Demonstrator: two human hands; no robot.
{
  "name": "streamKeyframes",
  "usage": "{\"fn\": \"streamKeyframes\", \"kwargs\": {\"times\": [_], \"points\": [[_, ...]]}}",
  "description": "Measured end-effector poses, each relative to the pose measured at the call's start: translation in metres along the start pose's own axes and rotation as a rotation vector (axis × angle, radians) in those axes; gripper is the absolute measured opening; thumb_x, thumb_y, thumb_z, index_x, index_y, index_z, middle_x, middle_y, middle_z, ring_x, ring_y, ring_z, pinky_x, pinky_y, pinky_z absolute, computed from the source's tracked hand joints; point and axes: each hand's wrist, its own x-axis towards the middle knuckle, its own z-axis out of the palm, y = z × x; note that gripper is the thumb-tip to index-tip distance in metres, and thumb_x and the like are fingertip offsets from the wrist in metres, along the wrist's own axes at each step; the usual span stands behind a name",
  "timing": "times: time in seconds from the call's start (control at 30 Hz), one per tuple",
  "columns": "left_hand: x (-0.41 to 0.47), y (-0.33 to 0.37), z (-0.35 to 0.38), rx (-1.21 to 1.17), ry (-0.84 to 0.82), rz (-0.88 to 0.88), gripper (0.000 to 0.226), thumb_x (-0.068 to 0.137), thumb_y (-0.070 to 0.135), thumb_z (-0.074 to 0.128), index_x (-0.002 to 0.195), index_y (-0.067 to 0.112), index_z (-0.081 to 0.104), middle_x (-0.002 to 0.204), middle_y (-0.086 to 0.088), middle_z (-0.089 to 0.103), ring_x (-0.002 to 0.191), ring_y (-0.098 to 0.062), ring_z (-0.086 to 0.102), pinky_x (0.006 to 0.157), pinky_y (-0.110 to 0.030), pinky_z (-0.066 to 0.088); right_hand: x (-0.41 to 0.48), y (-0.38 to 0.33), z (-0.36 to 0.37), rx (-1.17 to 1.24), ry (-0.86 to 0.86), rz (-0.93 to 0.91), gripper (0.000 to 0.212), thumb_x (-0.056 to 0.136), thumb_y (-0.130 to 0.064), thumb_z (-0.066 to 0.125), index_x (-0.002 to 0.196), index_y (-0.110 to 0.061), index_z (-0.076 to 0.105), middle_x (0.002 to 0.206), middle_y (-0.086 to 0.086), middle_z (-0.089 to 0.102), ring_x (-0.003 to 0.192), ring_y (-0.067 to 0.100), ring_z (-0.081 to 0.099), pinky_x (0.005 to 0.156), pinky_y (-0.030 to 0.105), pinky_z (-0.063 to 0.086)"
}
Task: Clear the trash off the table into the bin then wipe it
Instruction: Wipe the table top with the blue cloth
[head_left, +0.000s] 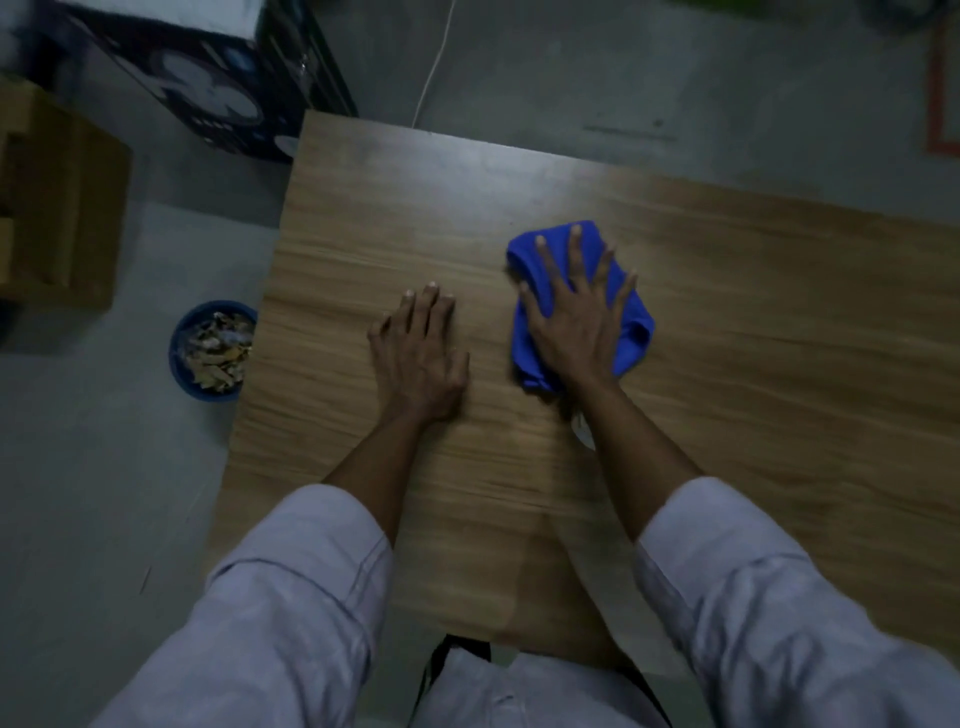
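The blue cloth (579, 306) is pressed flat on the wooden table (753, 322) under the right hand (574, 325), fingers spread, nothing clenched. Unwiped tabletop lies mostly rightward; the left hand (421, 358) is rested flat, empty, beside it.

The wooden counter (753, 322) carries a crumpled blue cloth (631, 332) near its middle, a little to the right. The right hand (571, 322) lies flat on the cloth with spread fingers (574, 249). The left hand (418, 358) rests on bare wood just left of it. On the floor (104, 467), left of the counter, stands a blue bin (175, 358) holding trash (218, 348).
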Motion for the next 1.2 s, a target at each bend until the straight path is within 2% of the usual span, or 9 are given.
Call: {"fn": "streamKeyframes", "kwargs": {"times": [0.13,0.23,0.37,0.47,0.67,0.8,0.93,1.07,1.2], "points": [[0.047,0.002,-0.012,0.026,0.093,-0.024,0.037,0.083,0.038,0.048,0.114,0.020,0.056,0.125,-0.007,0.055,0.107,-0.034,0.050,0.091,-0.049,0.036,0.048,-0.024,-0.001,0.041,0.041,-0.024,0.064,0.102,-0.059,0.033,0.162,-0.040,0.019,0.172,0.001,0.009,0.157,0.041,0.005,0.126,0.057,0.005],[0.082,0.002,-0.001,-0.019,0.162,-0.015,0.053,0.088,0.034,0.048,0.137,0.015,0.052,0.141,-0.009,0.053,0.125,-0.031,0.045,0.105,-0.048,0.032,0.056,-0.047,0.011,0.063,0.047,-0.142,0.065,0.101,-0.057,0.036,0.162,-0.039,0.021,0.172,0.001,0.010,0.157,0.040,0.004,0.127,0.054,0.005],[0.095,-0.001,0.010,-0.095,0.101,0.038,0.068,0.091,0.028,0.040,0.157,0.012,0.032,0.166,-0.007,0.027,0.154,-0.026,0.021,0.125,-0.045,0.013,0.015,-0.046,0.021,0.059,0.039,-0.235,0.067,0.100,-0.058,0.037,0.162,-0.039,0.018,0.173,-0.001,0.007,0.158,0.038,0.000,0.127,0.055,0.005],[0.094,-0.001,0.012,-0.058,0.091,0.070,0.072,0.090,0.028,0.036,0.160,0.011,0.026,0.168,-0.008,0.021,0.156,-0.026,0.015,0.126,-0.046,0.011,0.000,-0.026,0.017,0.044,0.066,-0.136,0.068,0.100,-0.061,0.036,0.162,-0.039,0.018,0.173,-0.001,0.007,0.158,0.039,0.001,0.126,0.058,0.005],[0.096,0.000,0.013,-0.103,0.114,0.062,0.073,0.090,0.027,0.038,0.160,0.012,0.024,0.169,-0.007,0.019,0.157,-0.025,0.011,0.126,-0.046,0.012,0.089,-0.013,0.000,0.035,0.082,0.022,0.068,0.101,-0.061,0.029,0.163,-0.037,0.015,0.173,0.001,0.005,0.157,0.042,0.004,0.126,0.057,0.008],[0.098,-0.005,0.015,-0.121,0.124,0.058,0.072,0.090,0.028,0.039,0.159,0.011,0.029,0.167,-0.007,0.023,0.156,-0.026,0.015,0.126,-0.046,0.013,0.111,-0.049,0.007,0.035,0.037,-0.186,0.065,0.102,-0.057,0.031,0.162,-0.037,0.019,0.172,0.001,0.009,0.157,0.040,0.004,0.127,0.054,0.003],[0.096,-0.002,0.010,-0.174,0.119,0.032,0.067,0.092,0.026,0.038,0.156,0.006,0.035,0.165,-0.012,0.029,0.154,-0.027,0.021,0.126,-0.046,0.014,0.066,-0.055,0.007,0.095,-0.021,-0.391,0.064,0.102,-0.052,0.033,0.162,-0.033,0.022,0.171,-0.001,0.016,0.158,0.033,0.008,0.127,0.053,0.007],[0.094,0.000,0.005,-0.126,0.088,0.042,0.071,0.090,0.027,0.039,0.159,0.011,0.029,0.167,-0.008,0.023,0.156,-0.025,0.015,0.126,-0.045,0.013,0.034,-0.005,-0.013,0.126,0.112,-0.169,0.066,0.099,-0.044,0.039,0.162,-0.029,0.025,0.169,-0.003,0.019,0.157,0.034,0.016,0.126,0.057,0.009],[0.096,0.003,0.005,-0.129,0.104,0.039,0.072,0.090,0.025,0.041,0.159,0.012,0.028,0.168,-0.006,0.022,0.156,-0.024,0.014,0.127,-0.044,0.012,0.062,0.018,-0.014,0.016,0.107,0.098,0.066,0.103,-0.055,0.031,0.163,-0.029,0.020,0.172,0.005,0.014,0.157,0.038,0.010,0.125,0.061,0.009]]}}
